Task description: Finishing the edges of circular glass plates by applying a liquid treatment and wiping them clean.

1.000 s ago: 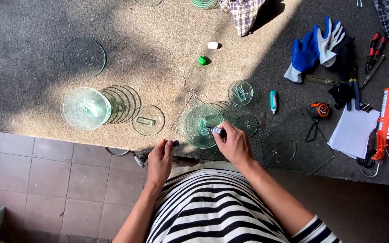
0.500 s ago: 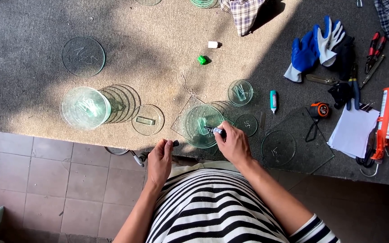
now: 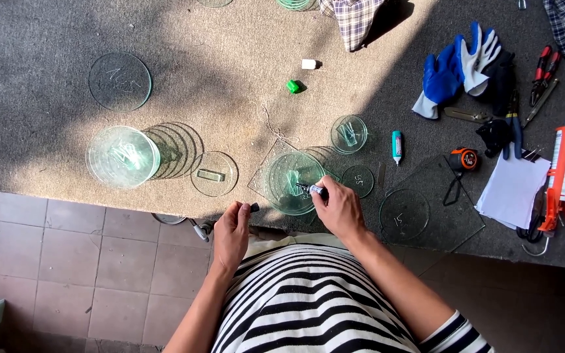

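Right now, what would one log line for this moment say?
right hand: marker tip on glass disc stack | left hand: holds dark cap at table edge

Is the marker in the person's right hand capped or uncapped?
Uncapped. The marker in the right hand points its bare tip at the stack of glass discs, and the left hand pinches a small dark cap.

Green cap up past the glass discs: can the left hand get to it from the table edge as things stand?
Probably yes. The left hand holds only a small dark cap, and bare carpet lies between it and the green cap. The stack of glass discs sits just right of that path, so reach slightly to its left.
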